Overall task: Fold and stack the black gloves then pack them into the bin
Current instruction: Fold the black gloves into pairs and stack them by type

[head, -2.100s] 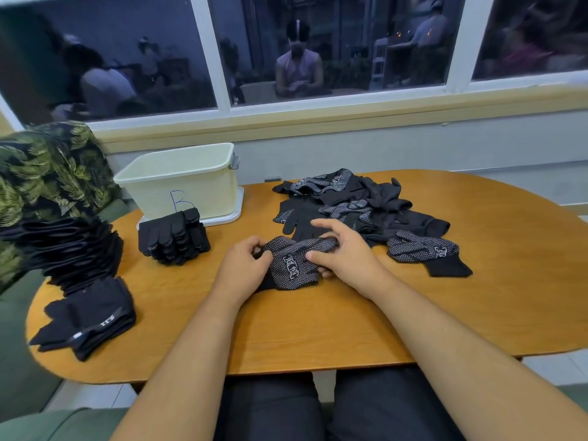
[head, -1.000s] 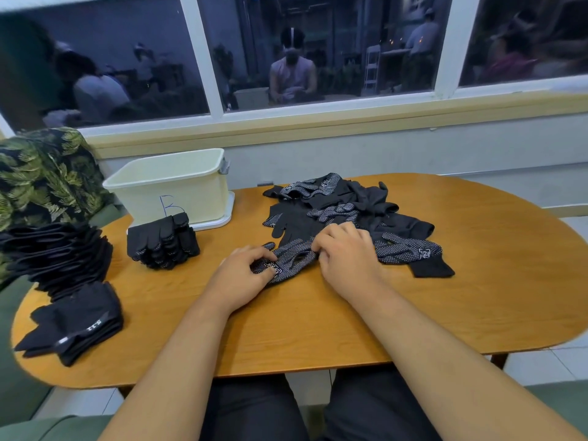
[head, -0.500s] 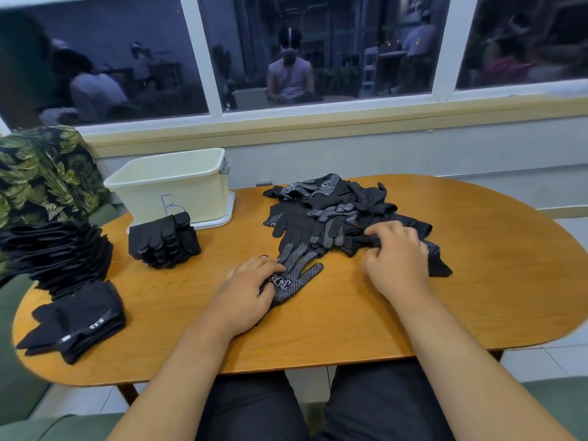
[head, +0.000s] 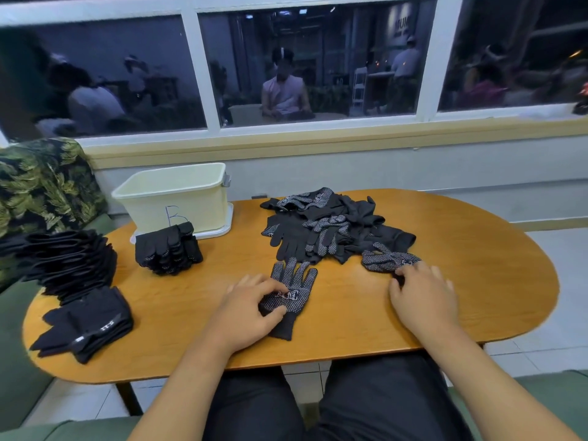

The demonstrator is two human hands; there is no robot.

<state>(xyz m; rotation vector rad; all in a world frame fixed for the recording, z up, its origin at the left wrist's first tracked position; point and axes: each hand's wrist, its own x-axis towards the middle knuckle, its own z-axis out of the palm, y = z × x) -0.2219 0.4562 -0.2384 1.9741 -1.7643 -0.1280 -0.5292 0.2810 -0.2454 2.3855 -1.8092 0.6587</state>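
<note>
We have one dotted glove (head: 294, 291) lying flat at six o'clock on the table (head: 477, 297), and our left hand (head: 251, 310) pinches its left edge with curled fingers. At four o'clock our right hand (head: 423, 300) curls onto a second glove (head: 388, 259). The loose pile (head: 321, 230) at twelve is not yet folded. A folded stack (head: 167, 249) waits at ten before the bin (head: 178, 198), whose inside we cannot see.

Flat glove (head: 297, 289) up front: black knit, white grip dots all over palm side, white boxed logo. Crumpled glove (head: 386, 259) to its right, same dots. Glove pile (head: 327, 227) mixes plain black backs w/ dotted palms. Bin (head: 149, 211) pale cream, 1 blue "B" scrawled on it. Table (head: 477, 281) warm orange-brown wood grain. Cushion (head: 41, 183): green-yellow leaf print on black. Sofa (head: 14, 361) dull green.
</note>
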